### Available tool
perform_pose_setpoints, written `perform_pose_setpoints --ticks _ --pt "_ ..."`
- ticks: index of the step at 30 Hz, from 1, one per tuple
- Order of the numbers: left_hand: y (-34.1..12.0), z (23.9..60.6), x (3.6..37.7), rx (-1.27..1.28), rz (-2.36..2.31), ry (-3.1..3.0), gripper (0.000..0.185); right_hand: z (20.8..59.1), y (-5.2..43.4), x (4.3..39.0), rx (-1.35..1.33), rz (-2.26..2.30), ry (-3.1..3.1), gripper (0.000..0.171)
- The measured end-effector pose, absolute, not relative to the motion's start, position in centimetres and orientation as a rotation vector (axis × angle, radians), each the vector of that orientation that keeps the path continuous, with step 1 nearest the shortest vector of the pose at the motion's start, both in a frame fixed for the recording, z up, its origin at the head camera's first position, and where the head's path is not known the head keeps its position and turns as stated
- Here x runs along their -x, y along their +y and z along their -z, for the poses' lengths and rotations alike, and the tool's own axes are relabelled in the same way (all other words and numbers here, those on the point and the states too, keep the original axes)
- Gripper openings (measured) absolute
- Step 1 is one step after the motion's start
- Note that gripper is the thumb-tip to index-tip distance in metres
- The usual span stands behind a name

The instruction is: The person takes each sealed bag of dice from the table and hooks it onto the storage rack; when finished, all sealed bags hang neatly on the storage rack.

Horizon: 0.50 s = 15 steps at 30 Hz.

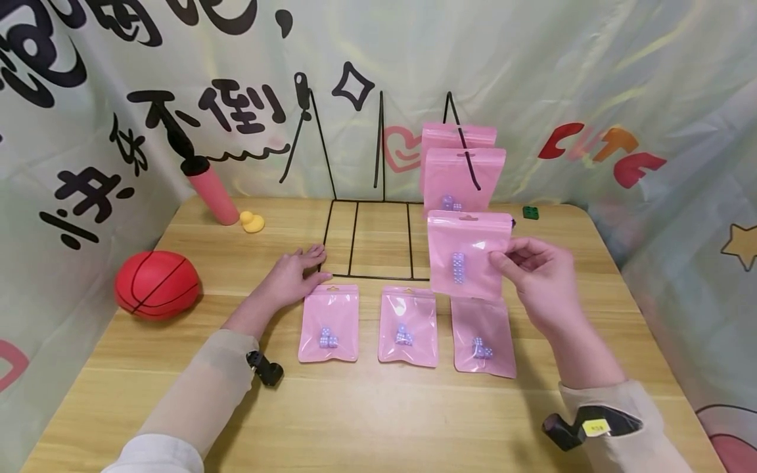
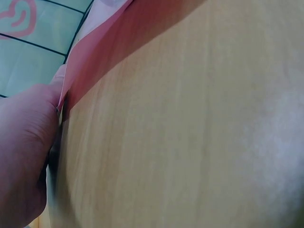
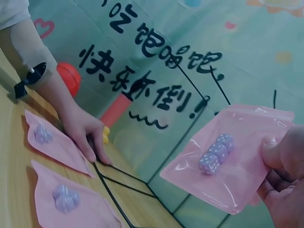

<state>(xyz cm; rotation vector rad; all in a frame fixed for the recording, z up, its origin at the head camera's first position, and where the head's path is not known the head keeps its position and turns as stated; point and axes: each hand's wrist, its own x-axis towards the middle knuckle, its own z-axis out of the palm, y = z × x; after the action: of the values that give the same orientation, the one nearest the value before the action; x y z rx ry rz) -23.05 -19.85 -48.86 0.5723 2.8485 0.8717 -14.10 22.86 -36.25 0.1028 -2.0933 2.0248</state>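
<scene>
Right hand (image 1: 541, 279) pinches the pink pouch (image 1: 467, 253) by its side edge, clear of the desk (image 1: 378, 420). Looks light, floppy and slick; dice (image 1: 458, 268) weigh its middle. Left hand (image 1: 292, 276) rests flat, fingers relaxed.

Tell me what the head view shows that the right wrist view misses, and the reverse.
Only the head view: two pink plastic pouches hanging on the black wire rack, a small green block, a yellow rubber duck, the third flat pouch. Only the right wrist view: three lilac dice lined up close inside the held pouch. Both: the right hand pinching a pink pouch, the left hand flat on the wooden table, the red ball.
</scene>
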Motion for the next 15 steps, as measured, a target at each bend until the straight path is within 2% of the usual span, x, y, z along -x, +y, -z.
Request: perform_pose_setpoints --ticks 15 --pt "-19.9 48.8 23.1 -0.576 -0.842 2.862 0.061 36.0 17.8 15.9 -0.199 -2.037 -1.914 0.009"
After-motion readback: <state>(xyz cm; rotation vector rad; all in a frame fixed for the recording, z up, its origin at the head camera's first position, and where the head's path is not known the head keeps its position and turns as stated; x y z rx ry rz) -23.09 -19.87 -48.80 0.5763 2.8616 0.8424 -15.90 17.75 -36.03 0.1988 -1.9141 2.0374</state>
